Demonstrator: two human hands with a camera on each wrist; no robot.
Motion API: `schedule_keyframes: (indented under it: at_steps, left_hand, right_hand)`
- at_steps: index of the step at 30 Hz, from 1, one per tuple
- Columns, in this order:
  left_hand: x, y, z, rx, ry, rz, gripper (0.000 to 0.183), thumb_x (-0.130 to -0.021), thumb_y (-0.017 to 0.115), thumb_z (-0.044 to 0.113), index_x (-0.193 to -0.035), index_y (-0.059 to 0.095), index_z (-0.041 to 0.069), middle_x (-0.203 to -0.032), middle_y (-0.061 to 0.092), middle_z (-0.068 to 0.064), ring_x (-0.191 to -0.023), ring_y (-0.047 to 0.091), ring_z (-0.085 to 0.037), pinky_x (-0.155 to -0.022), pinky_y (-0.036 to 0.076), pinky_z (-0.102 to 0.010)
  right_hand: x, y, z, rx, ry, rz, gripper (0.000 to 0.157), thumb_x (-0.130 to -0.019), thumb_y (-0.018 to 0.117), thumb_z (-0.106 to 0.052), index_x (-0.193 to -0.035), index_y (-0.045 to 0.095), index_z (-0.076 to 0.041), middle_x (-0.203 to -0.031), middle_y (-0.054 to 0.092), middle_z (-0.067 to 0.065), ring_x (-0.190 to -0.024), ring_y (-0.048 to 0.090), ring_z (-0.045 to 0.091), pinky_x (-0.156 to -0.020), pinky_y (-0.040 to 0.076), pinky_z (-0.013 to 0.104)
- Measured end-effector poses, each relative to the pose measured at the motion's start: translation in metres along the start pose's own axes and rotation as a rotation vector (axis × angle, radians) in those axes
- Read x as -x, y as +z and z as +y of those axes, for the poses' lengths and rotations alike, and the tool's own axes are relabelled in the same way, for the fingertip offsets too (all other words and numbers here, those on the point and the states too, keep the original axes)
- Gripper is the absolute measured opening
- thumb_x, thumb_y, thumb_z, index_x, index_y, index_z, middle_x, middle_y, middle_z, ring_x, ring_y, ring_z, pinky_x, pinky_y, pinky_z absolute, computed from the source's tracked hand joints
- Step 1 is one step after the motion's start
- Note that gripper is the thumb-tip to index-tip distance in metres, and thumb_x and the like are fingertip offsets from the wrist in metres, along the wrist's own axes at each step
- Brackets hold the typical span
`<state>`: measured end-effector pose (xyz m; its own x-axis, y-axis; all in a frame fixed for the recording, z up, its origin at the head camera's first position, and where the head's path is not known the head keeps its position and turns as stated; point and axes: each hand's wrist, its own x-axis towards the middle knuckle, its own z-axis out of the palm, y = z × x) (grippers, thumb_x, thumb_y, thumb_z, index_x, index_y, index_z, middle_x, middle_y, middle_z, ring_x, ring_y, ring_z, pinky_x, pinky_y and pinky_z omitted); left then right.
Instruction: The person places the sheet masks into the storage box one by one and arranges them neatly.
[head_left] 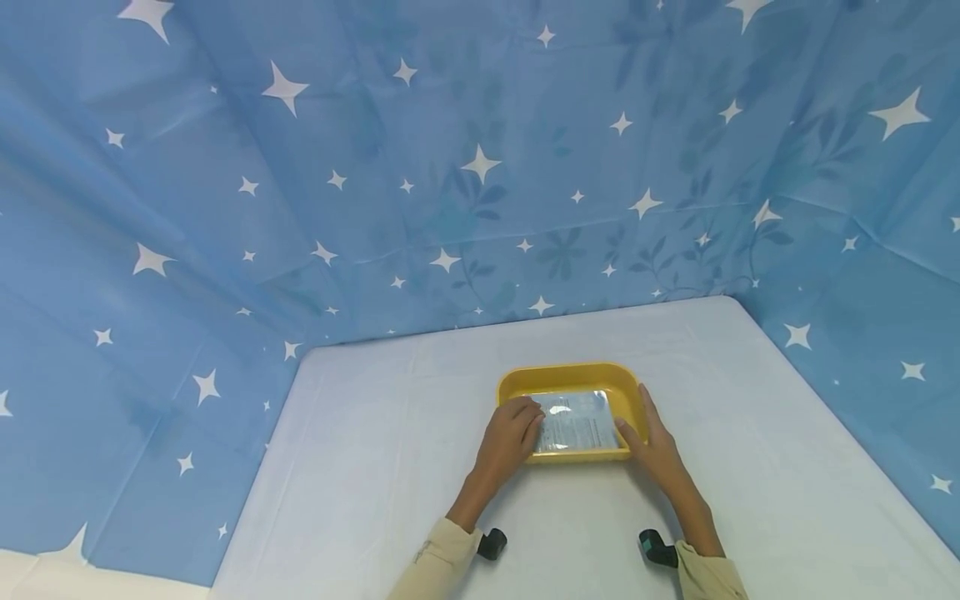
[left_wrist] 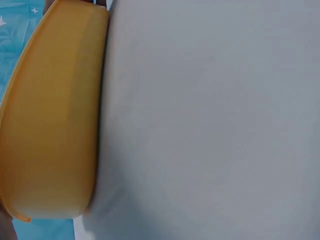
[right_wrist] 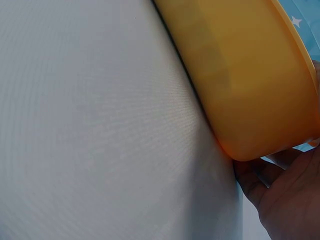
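Note:
A yellow tray [head_left: 562, 456] with rounded corners and a raised rim stands on the white table. Inside it lies a flat, shiny silver packet [head_left: 576, 421] with printed lines. My left hand [head_left: 507, 437] holds the tray's left side, its fingers bent over the rim and overlapping the packet's left edge. At the right side, my right hand [head_left: 656, 450] grips the tray wall with the thumb inside and the fingers along the outside. The right wrist view shows fingers [right_wrist: 252, 182] right at the tray's lower corner. In the left wrist view, the tray wall [left_wrist: 55, 115] hides most of my left hand.
The white table [head_left: 375, 450] has rounded far corners. A blue cloth [head_left: 420, 208] with white stars and leaf prints hangs behind it and at both sides. Black devices sit by both sleeves, one at the left wrist [head_left: 492, 544] and one at the right [head_left: 657, 548].

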<state>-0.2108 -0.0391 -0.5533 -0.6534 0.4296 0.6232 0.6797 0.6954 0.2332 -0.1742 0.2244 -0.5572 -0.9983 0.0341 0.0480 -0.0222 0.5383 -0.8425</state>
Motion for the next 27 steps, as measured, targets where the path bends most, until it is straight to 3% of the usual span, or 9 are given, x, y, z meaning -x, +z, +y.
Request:
schedule_keyframes:
  at_steps: [7, 11, 15, 18, 22, 27]
  left_hand:
    - [0.024, -0.001, 0.007, 0.018, -0.085, 0.091, 0.017, -0.099, 0.056, 0.021, -0.093, 0.068, 0.011, -0.123, 0.064, -0.009, -0.128, 0.053, -0.033, -0.106, 0.043, -0.045]
    - [0.034, -0.007, 0.01, 0.06, -0.195, 0.102, 0.015, -0.099, 0.057, 0.021, -0.101, 0.068, 0.011, -0.137, 0.053, -0.015, -0.133, 0.046, -0.037, -0.106, 0.043, -0.048]
    - [0.044, -0.016, 0.01, 0.264, -0.389, 0.039, 0.023, -0.1, 0.055, 0.025, -0.116, 0.064, 0.011, -0.149, 0.038, -0.016, -0.135, 0.044, -0.034, -0.103, 0.046, -0.048]
    - [0.053, -0.021, 0.007, 0.477, -0.524, 0.023, 0.031, -0.101, 0.054, 0.027, -0.127, 0.057, 0.01, -0.153, 0.033, -0.017, -0.134, 0.046, -0.033, -0.101, 0.049, -0.046]
    - [0.058, -0.03, 0.001, 0.664, -0.662, 0.002, 0.04, -0.101, 0.054, 0.028, -0.136, 0.05, 0.011, -0.151, 0.04, -0.014, -0.13, 0.052, -0.03, -0.098, 0.052, -0.038]
    - [0.057, -0.045, -0.001, 0.766, -0.824, -0.02, 0.038, -0.1, 0.054, 0.032, -0.135, 0.053, 0.016, -0.14, 0.055, -0.007, -0.121, 0.061, -0.024, -0.092, 0.054, -0.031]
  right_hand:
    - [0.0, 0.002, 0.001, -0.002, 0.004, 0.003, 0.083, -0.1, 0.049, -0.042, -0.157, -0.002, -0.01, -0.162, 0.006, 0.024, -0.146, 0.01, 0.05, -0.116, 0.014, 0.064]
    - [0.0, 0.002, 0.001, -0.007, -0.009, 0.007, 0.083, -0.1, 0.05, -0.04, -0.157, -0.002, -0.009, -0.162, 0.006, 0.024, -0.146, 0.011, 0.05, -0.116, 0.014, 0.064]
    - [0.001, 0.002, 0.0, -0.006, 0.0, 0.002, 0.083, -0.1, 0.049, -0.041, -0.157, -0.002, -0.009, -0.162, 0.006, 0.024, -0.147, 0.01, 0.049, -0.116, 0.014, 0.064]
    - [0.001, 0.002, 0.0, -0.006, 0.01, -0.007, 0.084, -0.1, 0.049, -0.042, -0.157, -0.003, -0.009, -0.162, 0.005, 0.024, -0.147, 0.009, 0.049, -0.116, 0.014, 0.064]
    - [0.002, 0.001, 0.0, -0.004, 0.011, -0.01, 0.084, -0.1, 0.049, -0.042, -0.157, -0.003, -0.011, -0.163, 0.005, 0.023, -0.147, 0.01, 0.049, -0.115, 0.015, 0.065]
    - [0.002, 0.001, 0.001, -0.011, 0.01, -0.008, 0.083, -0.1, 0.049, -0.042, -0.158, -0.003, -0.012, -0.163, 0.005, 0.022, -0.146, 0.01, 0.049, -0.115, 0.015, 0.066]
